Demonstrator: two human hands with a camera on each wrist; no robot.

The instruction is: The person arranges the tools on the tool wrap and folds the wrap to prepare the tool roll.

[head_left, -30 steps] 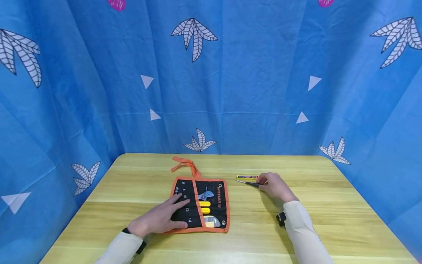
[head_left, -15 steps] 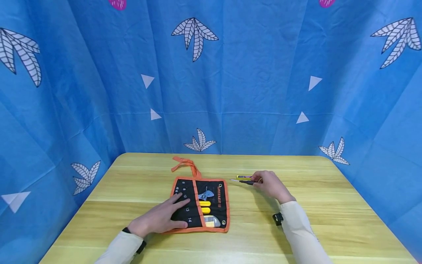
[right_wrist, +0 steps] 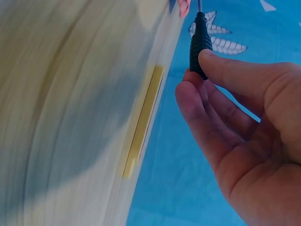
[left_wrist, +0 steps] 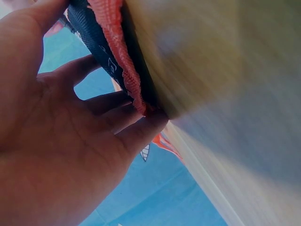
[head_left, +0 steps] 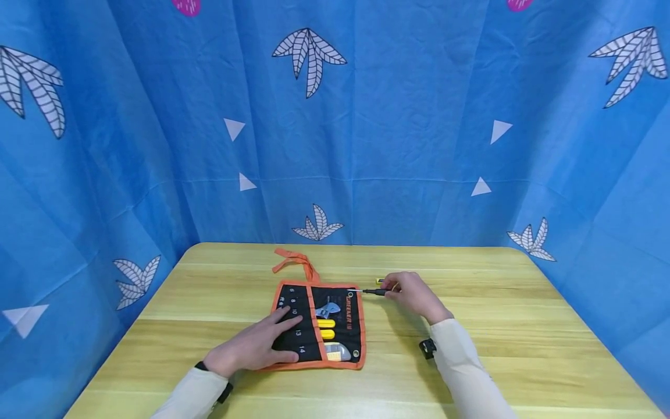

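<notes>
My left hand [head_left: 259, 343] rests with spread fingers on the left half of a black tool pouch [head_left: 341, 302] with orange trim. The left wrist view shows those fingers [left_wrist: 141, 129] against the pouch's orange edge [left_wrist: 123, 61]. An adjustable wrench [head_left: 328, 309], two yellow handles [head_left: 327, 323] and a utility knife [head_left: 337, 351] sit in the pouch's pockets. Between thumb and fingers, my right hand [head_left: 416, 294] pinches the black ribbed handle of a small screwdriver [right_wrist: 200, 40]. In the head view, its thin metal shaft points left over the pouch's upper right corner.
A thin yellow strip-like box [right_wrist: 144, 120] lies on the wooden table [head_left: 502, 337] behind my right hand, mostly hidden in the head view. Orange ties [head_left: 295, 259] trail from the pouch's far edge. Blue curtains [head_left: 408, 116] hang around the table's back and sides.
My right hand has moved left with the screwdriver, bringing its tip from the table right of the pouch to over the pouch's corner. The left hand has stayed in place.
</notes>
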